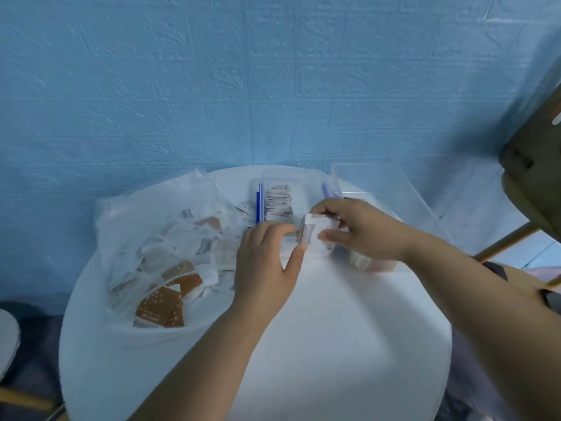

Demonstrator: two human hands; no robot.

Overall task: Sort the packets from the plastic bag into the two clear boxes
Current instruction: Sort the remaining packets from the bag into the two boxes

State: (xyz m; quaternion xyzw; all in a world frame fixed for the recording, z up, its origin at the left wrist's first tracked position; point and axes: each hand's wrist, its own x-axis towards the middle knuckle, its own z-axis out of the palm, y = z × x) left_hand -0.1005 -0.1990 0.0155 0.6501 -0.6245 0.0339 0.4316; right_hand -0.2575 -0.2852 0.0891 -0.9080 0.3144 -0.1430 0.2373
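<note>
Head view: pinching packets (313,235) in left hand (267,268) and right hand (364,232); square edges between fingertips (329,237), drop into clear box (291,175) just beyond

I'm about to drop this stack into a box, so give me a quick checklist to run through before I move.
1. Grip on the stack of packets: ok, left hand and right hand both pinch it.
2. Rear clear box open: ok, no lid on it.
3. Room inside: ok, bare space shows to the right of its row of packets.
4. Stack's packet type: cannot tell, blurred.
5. Plastic bag holds more packets: ok.
</note>
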